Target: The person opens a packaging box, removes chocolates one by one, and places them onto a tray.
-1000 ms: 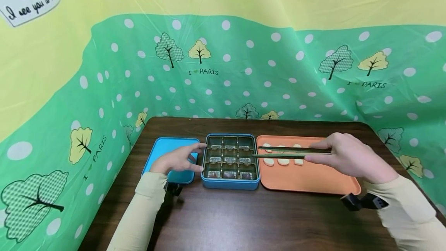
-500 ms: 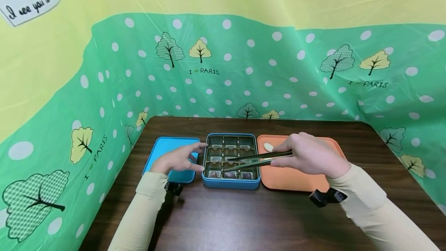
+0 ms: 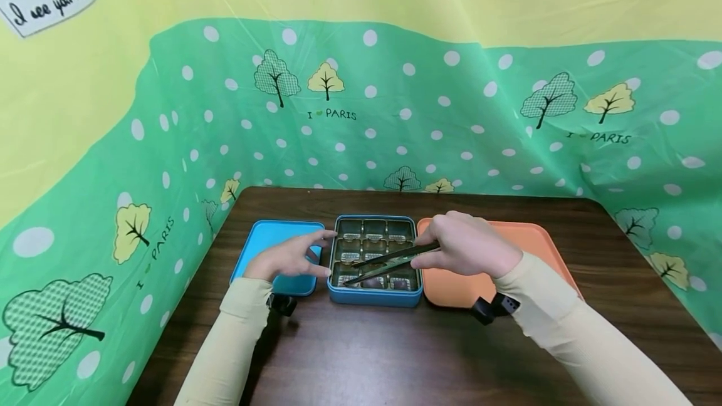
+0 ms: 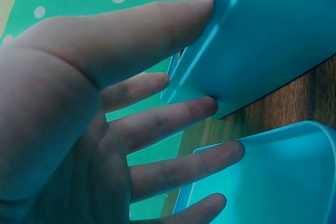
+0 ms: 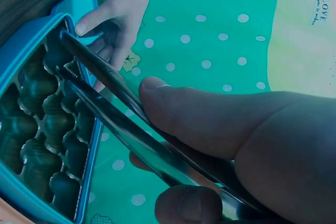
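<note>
A blue box with a dark insert divided into several compartments stands mid-table. My right hand grips metal tongs between thumb and fingers. Their tips reach into the front left compartment, slightly apart, and nothing shows between them in the right wrist view. My left hand is at the box's left side with fingers spread. In the left wrist view its thumb presses at the box rim, while the lower fingers extend over the blue lid.
The blue lid lies left of the box, partly under my left hand. To the right is an orange tray, mostly covered by my right hand and forearm. A green and yellow printed cloth hangs behind the brown table.
My right hand has moved left with the tongs, from above the white pieces on the orange tray to the box. The tong tips have dipped into the front left compartment. My left hand stays put.
</note>
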Motion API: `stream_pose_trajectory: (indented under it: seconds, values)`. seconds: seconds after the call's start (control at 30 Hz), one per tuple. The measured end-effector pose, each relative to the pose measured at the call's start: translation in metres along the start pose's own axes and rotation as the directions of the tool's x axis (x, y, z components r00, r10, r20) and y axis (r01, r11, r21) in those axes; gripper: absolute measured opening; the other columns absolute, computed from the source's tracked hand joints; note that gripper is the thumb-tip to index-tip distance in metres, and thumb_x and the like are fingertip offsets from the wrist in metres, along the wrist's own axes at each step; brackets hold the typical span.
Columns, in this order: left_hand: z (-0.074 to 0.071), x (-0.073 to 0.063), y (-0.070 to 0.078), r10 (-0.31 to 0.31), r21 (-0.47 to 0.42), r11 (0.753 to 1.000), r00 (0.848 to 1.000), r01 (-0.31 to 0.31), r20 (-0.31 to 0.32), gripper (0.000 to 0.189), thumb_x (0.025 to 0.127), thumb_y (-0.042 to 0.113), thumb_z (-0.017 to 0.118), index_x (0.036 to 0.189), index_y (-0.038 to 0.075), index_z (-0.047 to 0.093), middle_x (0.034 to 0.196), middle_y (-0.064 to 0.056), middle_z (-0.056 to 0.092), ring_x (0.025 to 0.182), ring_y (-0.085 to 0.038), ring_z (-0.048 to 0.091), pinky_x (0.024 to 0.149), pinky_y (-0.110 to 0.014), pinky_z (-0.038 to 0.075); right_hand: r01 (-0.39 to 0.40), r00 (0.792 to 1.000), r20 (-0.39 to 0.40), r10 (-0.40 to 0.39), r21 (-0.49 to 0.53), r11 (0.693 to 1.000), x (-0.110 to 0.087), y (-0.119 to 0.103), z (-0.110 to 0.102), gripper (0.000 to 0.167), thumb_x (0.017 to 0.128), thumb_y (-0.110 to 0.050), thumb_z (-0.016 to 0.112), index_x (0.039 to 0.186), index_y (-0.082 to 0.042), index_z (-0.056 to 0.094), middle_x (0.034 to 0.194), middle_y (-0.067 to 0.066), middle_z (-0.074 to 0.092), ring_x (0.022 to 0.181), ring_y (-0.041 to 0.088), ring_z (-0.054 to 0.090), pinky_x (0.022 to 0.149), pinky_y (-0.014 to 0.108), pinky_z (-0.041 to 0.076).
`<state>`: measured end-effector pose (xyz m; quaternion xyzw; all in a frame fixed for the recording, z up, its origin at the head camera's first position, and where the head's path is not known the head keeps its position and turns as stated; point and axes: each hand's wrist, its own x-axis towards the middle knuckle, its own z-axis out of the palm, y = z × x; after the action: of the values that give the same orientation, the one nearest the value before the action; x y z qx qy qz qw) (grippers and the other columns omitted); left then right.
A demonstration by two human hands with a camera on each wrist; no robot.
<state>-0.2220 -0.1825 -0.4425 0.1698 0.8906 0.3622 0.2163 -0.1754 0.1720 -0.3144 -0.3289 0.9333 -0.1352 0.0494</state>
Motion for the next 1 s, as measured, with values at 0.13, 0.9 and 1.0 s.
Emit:
stream_pose_trajectory:
  seconds: [0.13, 0.9, 1.0]
  values:
    - [-0.002, -0.001, 0.002, -0.005, 0.005, 1.0, 1.0, 0.005, -0.008, 0.085, 0.091, 0.03, 0.085, 0.162, 0.024, 0.039, 0.156, -0.013, 0.052, 0.119, -0.035, 0.064, 0.097, -0.055, 0.056, -0.06, 0.997, 0.049, 0.062, -0.045, 0.997, 0.012, -0.008, -0.004, 0.035, 0.087, -0.046, 0.085, 0.11, -0.021, 0.085, 0.088, -0.011, 0.078, 0.062, 0.001, 0.063, 0.047, 0.031, 0.045]
    - [-0.002, -0.002, 0.002, 0.015, 0.017, 1.0, 1.0, -0.015, -0.001, 0.085, 0.092, 0.031, 0.084, 0.163, 0.022, 0.037, 0.157, -0.014, 0.051, 0.119, -0.034, 0.065, 0.098, -0.053, 0.055, 0.008, 0.994, 0.101, 0.029, -0.348, 0.937, 0.051, -0.06, 0.006, 0.038, 0.083, -0.047, 0.089, 0.065, -0.023, 0.065, 0.056, -0.011, 0.047, 0.052, 0.009, 0.049, 0.043, 0.03, 0.033]
    - [-0.002, -0.002, 0.002, 0.013, 0.017, 1.0, 1.0, -0.013, -0.002, 0.085, 0.092, 0.031, 0.084, 0.163, 0.022, 0.038, 0.156, -0.014, 0.052, 0.119, -0.035, 0.065, 0.099, -0.054, 0.055, 0.049, 0.998, 0.047, -0.033, -0.39, 0.919, 0.048, -0.063, 0.011, 0.054, 0.081, -0.047, 0.091, 0.057, -0.021, 0.049, 0.051, -0.009, 0.033, 0.047, 0.01, 0.041, 0.042, 0.029, 0.027]
